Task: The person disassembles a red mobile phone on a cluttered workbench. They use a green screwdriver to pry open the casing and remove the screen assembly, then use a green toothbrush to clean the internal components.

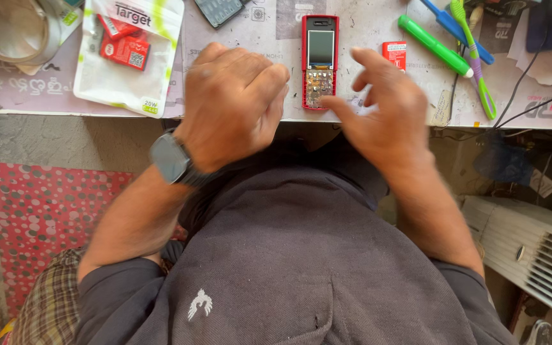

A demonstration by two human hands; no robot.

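At the far left of the paper-covered counter lies a clear plastic pouch with small red boxes inside, flat and well apart from the hands. Next comes the left hand, a dark square wristwatch on its wrist; its fingers are curled inward into a loose fist over the counter's near edge, and whether anything sits inside the curl cannot be told. Just right of its knuckles lies the slim red candy-bar mobile phone with its keypad removed. The phone rests flat on the counter, its long axis running straight away from the person, the small pale screen at the far end and the bare circuit contacts at the near end, close to the counter's edge. The right hand hovers just right of the phone, fingers spread and bent, holding nothing; one fingertip reaches toward the exposed lower end. Beyond it lie a small red packet, a green marker pen, a blue pen and a green-and-purple toothbrush, slanting across each other.
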